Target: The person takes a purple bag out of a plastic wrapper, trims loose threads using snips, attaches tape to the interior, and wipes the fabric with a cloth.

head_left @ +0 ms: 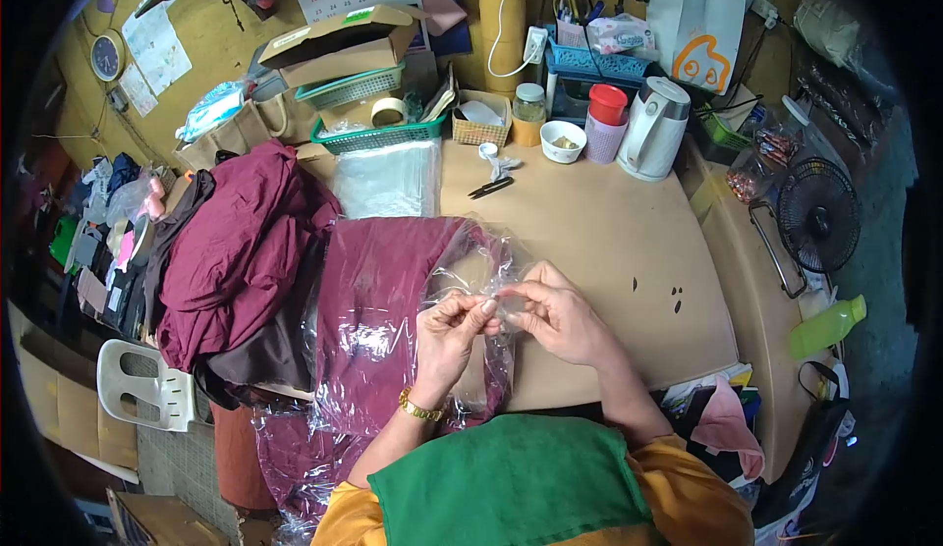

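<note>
Both hands meet over the front middle of the table. My left hand (pixel 452 332), with a gold watch at its wrist, is closed in a pinch on the clear plastic bag (pixel 454 279). Thumb and fingers of my right hand (pixel 562 318) pinch the same gathered plastic, close to the left fingertips. Whatever small detail lies between the fingertips is too fine to make out. Inside the bag lies folded maroon cloth (pixel 373 281), flat on the table to the left of my hands. Shine on the plastic hides part of the cloth.
A heap of maroon cloth (pixel 236 242) fills the table's left side. Behind lie flat plastic bags (pixel 388 178) and black thread snips (pixel 491 188). A white bowl (pixel 563 151), a kettle (pixel 655 129) and baskets line the back. A fan (pixel 818 214) stands at right.
</note>
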A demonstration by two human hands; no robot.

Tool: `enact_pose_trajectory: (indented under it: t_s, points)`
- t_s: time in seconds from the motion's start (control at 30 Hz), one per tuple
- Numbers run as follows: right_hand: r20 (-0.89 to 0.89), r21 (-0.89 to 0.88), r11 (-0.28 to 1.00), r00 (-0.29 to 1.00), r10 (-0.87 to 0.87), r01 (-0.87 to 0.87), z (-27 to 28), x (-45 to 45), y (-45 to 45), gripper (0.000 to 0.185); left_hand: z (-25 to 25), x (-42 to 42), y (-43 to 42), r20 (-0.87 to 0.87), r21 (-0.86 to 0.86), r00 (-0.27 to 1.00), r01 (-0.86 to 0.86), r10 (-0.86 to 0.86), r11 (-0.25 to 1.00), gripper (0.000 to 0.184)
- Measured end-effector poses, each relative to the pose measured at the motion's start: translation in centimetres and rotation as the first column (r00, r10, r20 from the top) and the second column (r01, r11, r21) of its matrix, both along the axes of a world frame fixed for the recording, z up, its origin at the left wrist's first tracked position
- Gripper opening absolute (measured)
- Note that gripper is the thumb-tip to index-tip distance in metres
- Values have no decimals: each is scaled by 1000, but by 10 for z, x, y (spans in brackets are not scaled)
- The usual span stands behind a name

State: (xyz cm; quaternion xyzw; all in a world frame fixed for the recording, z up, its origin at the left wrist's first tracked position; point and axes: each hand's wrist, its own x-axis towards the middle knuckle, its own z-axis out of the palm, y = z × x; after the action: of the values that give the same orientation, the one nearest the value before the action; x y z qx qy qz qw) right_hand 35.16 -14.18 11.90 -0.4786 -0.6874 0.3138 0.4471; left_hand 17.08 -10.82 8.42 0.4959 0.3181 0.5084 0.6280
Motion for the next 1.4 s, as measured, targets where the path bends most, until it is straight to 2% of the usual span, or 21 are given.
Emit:
enact_pose_trajectory:
  t_s: [0.03, 0.1, 0.2, 0.27, 0.33, 0.4, 0.43, 0.47, 0.53, 0.57, 0.63, 0.7, 0.73, 0.8, 0.87, 0.93, 1.03, 1.13, 1.2, 1.33, 1.4]
  points:
    - [1, 1, 1000, 1000, -1, 1, 1, 5, -2, 19, 0, -1, 1, 9, -4, 1000, -1, 1, 1000, 11]
    - [232, -25, 999, 972, 27, -21, 2, 12, -4, 20, 0, 1, 2, 33, -32, 999, 11, -10, 999, 11]
    - [341, 139, 990, 939, -34, -14, -1, 14, -4, 15, -3, 3, 2, 65, -67, 998, 32, -27, 997, 12]
    - [336, 78, 997, 940, -54, 30, -1, 15, -3, 12, -4, 2, 3, 73, -69, 997, 39, -34, 997, 12]
    - [332, 17, 997, 941, -73, 71, 1, 11, -4, 10, -5, 1, 5, -87, 34, 996, 20, -17, 999, 12]
    - [150, 248, 954, 966, -212, 170, 6, -1, -8, 14, -6, 3, 6, -159, 95, 987, -14, 29, 995, 11]
    - [149, 248, 954, 966, -212, 171, 3, -6, -8, 14, -6, 4, 5, -226, 157, 971, -42, 77, 987, 11]
    - [181, 376, 915, 956, -229, 148, -1, -9, -6, 12, -4, 4, 4, -227, 156, 971, -40, 75, 987, 11]
    - [209, 496, 860, 944, -254, 122, -3, -14, -3, 11, 5, 6, 0, -491, 491, 818, -22, 298, 871, 6]
    - [218, 533, 841, 945, -242, 92, -1, -16, 0, 10, 6, 8, 0, -461, 613, 802, -22, 380, 789, 9]
    - [229, 570, 819, 946, -228, 60, -3, -14, 6, 9, 8, 7, -2, -465, 639, 793, -8, 394, 769, 10]
    - [30, 392, 913, 990, -140, 117, -15, -11, 14, 10, 17, 7, -6, -448, 704, 783, 12, 432, 710, 13]
    - [31, 393, 912, 990, -141, 118, -20, -12, 16, 10, 19, 7, -7, -447, 705, 784, 12, 431, 709, 13]
    - [-520, -36, 986, 840, -157, 162, -26, -16, 16, 13, 20, 7, -9, -417, 706, 798, -18, 436, 708, 11]
    - [-563, -102, 988, 812, -155, 118, -26, -15, 12, 9, 21, 8, -10, -405, 699, 808, -27, 428, 714, 12]
    - [-232, 142, 959, 950, -210, 247, -27, -15, 8, 9, 21, 9, -11, -394, 691, 819, -36, 418, 722, 12]
    - [-124, 333, 931, 986, -113, 149, -11, -13, 2, 14, 20, 8, -10, -389, 701, 814, -42, 431, 712, 10]
    - [4, 324, 943, 997, -83, 77, 3, -5, -7, 14, 22, 8, -11, -285, 600, 902, -97, 325, 794, 13]
    - [105, 371, 924, 985, -136, 89, 5, -5, -10, 12, 37, 8, -16, -357, 714, 873, 27, 331, 699, 20]
    - [370, 469, 883, 903, -217, 20, 8, -1, -12, 5, 30, 10, -13, -440, 704, 799, 22, 411, 710, 20]
    - [297, 391, 920, 945, -140, 14, 12, 0, -12, 3, 32, 8, -10, -455, 697, 795, 36, 402, 717, 18]
